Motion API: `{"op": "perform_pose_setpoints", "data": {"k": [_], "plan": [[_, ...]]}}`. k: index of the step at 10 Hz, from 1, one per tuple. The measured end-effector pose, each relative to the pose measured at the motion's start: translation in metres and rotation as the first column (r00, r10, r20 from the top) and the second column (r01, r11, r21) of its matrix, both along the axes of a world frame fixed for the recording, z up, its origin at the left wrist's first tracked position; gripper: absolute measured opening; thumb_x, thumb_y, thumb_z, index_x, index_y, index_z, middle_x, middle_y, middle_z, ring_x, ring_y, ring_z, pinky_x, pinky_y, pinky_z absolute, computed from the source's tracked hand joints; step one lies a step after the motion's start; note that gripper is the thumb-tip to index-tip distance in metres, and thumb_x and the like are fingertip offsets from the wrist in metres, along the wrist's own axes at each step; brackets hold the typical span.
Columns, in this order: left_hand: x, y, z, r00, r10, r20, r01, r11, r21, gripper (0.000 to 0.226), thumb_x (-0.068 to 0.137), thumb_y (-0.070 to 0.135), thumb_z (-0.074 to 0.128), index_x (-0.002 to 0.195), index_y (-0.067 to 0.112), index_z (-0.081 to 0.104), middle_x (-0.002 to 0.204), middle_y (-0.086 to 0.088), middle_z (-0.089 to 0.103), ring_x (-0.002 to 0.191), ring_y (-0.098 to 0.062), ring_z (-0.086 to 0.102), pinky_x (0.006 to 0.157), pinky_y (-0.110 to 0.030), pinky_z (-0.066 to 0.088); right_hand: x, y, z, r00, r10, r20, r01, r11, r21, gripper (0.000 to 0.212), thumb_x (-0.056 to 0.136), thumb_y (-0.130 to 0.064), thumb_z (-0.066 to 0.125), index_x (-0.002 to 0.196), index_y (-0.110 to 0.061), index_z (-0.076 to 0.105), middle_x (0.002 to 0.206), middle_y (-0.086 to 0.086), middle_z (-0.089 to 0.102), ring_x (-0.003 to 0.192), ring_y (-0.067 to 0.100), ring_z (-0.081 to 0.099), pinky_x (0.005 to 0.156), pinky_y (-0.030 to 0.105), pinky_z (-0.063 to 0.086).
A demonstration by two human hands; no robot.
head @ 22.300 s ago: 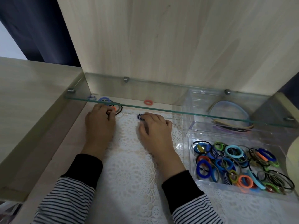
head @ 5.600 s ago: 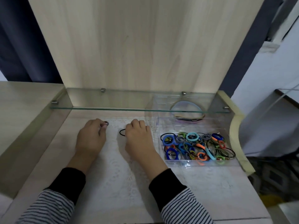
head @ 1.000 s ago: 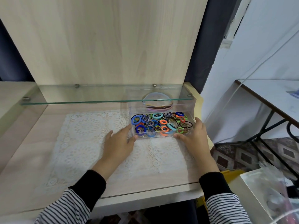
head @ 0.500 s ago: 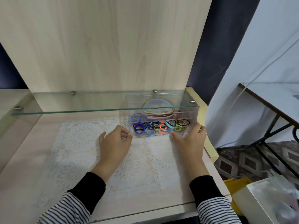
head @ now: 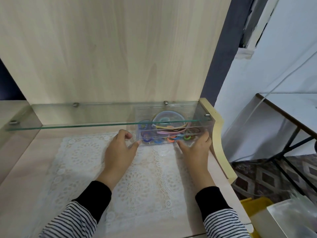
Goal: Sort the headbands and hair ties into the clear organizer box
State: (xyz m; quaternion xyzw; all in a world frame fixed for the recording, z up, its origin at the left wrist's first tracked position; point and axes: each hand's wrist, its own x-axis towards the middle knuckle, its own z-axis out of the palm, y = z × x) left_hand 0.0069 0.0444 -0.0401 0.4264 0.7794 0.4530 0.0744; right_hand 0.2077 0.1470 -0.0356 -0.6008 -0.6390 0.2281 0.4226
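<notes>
Striped sleeves [head: 72, 220] with black cuffs nearest, over white lace mat [head: 137, 177] on wooden desk [head: 22, 186].
Left hand [head: 120, 152] partly curled, fingertips touching front-left corner of clear organizer box [head: 173, 133].
Right hand [head: 195, 150] spread, thumb on front edge, fingers against right end.
Box under glass shelf [head: 85, 125], at desk's right rear.
Hair ties [head: 171, 138] in front compartment, headbands [head: 171, 126] behind.

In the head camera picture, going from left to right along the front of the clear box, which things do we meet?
Left hand → clear organizer box with hair ties → right hand → cream side panel → dark-legged table.
</notes>
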Motion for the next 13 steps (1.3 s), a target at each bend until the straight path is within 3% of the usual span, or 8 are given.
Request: {"op": "perform_pose_setpoints", "data": {"k": [1, 2, 3, 5, 7, 9, 11, 13], "plan": [[-0.005, 0.005, 0.001, 0.999, -0.014, 0.040, 0.013, 1.000, 0.020, 0.036, 0.082, 0.032, 0.076, 0.110, 0.021, 0.057, 0.115, 0.005, 0.065, 0.110, -0.016, 0.059, 0.087, -0.029, 0.046, 0.002, 0.001, 0.000, 1.000, 0.006, -0.021, -0.007, 1.000, -0.014, 0.103, 0.074, -0.029, 0.079, 0.148, -0.003, 0.013, 0.144, 0.018, 0.030, 0.131, 0.029, 0.033, 0.103, 0.026, 0.029], [-0.004, 0.007, 0.002, 0.998, -0.049, 0.041, 0.049, 0.999, 0.023, 0.047, 0.087, 0.028, 0.071, 0.132, 0.021, 0.057, 0.115, -0.006, 0.069, 0.089, -0.011, 0.065, 0.080, -0.022, 0.045, 0.008, 0.004, 0.000, 1.000, 0.000, -0.020, 0.000, 1.000, -0.031, 0.099, 0.079, -0.033, 0.075, 0.150, -0.004, 0.012, 0.148, 0.018, 0.031, 0.137, 0.028, 0.028, 0.108, 0.029, 0.023], [0.002, 0.010, -0.004, 0.994, -0.097, 0.052, 0.096, 0.995, 0.022, 0.050, 0.094, 0.020, 0.061, 0.143, 0.022, 0.048, 0.081, -0.009, 0.069, 0.058, -0.010, 0.050, 0.057, -0.011, 0.038, 0.003, 0.003, -0.002, 0.999, 0.033, -0.035, -0.036, 0.996, -0.085, 0.097, 0.081, -0.036, 0.072, 0.150, -0.005, 0.011, 0.153, 0.014, 0.026, 0.141, 0.026, 0.024, 0.113, 0.031, 0.022], [0.012, 0.014, -0.007, 0.992, -0.096, 0.088, 0.086, 0.990, 0.110, 0.046, 0.096, 0.004, 0.053, 0.140, 0.018, 0.051, 0.112, 0.012, 0.062, 0.093, -0.004, 0.057, 0.069, 0.006, 0.034, -0.020, -0.002, 0.000, 0.996, 0.077, -0.040, -0.082, 0.986, -0.145, 0.095, 0.088, -0.037, 0.063, 0.149, 0.000, 0.000, 0.158, 0.014, 0.002, 0.146, 0.026, 0.009, 0.111, 0.022, 0.013], [0.010, 0.022, -0.011, 0.984, -0.059, 0.168, 0.036, 0.990, 0.138, 0.041, 0.093, 0.006, 0.060, 0.132, 0.017, 0.060, 0.125, 0.000, 0.065, 0.116, -0.011, 0.060, 0.089, -0.006, 0.041, -0.028, 0.000, 0.003, 0.998, 0.013, -0.060, -0.023, 0.987, -0.160, 0.095, 0.088, -0.035, 0.064, 0.149, 0.001, 0.000, 0.157, 0.018, 0.002, 0.145, 0.029, 0.011, 0.112, 0.024, 0.016], [0.011, 0.021, -0.008, 0.990, -0.021, 0.142, 0.001, 0.990, 0.139, 0.038, 0.091, 0.005, 0.062, 0.128, 0.017, 0.063, 0.110, 0.002, 0.072, 0.086, -0.002, 0.059, 0.067, 0.005, 0.036, -0.031, -0.003, 0.004, 0.998, -0.017, -0.053, 0.009, 0.990, -0.141, 0.091, 0.090, -0.033, 0.062, 0.149, 0.001, 0.002, 0.157, 0.018, 0.004, 0.145, 0.029, 0.011, 0.112, 0.026, 0.018], [0.009, 0.019, -0.011, 0.994, -0.072, 0.088, 0.063, 0.992, 0.106, 0.043, 0.095, 0.008, 0.058, 0.136, 0.017, 0.055, 0.125, -0.001, 0.066, 0.102, -0.004, 0.059, 0.074, 0.008, 0.033, -0.029, -0.009, 0.004, 0.998, 0.034, -0.054, -0.042, 0.987, -0.157, 0.097, 0.088, -0.038, 0.061, 0.149, -0.001, -0.004, 0.158, 0.014, -0.005, 0.146, 0.025, 0.003, 0.111, 0.022, 0.010], [0.012, 0.004, -0.009, 0.988, -0.111, 0.109, 0.102, 0.992, 0.079, 0.055, 0.094, 0.016, 0.060, 0.146, 0.017, 0.043, 0.139, -0.001, 0.053, 0.128, -0.017, 0.050, 0.098, -0.015, 0.033, -0.021, -0.024, 0.004, 0.998, 0.057, -0.041, -0.062, 0.990, -0.130, 0.094, 0.087, -0.047, 0.061, 0.151, -0.008, 0.003, 0.160, 0.006, 0.000, 0.146, 0.018, 0.004, 0.113, 0.027, 0.014]]}}
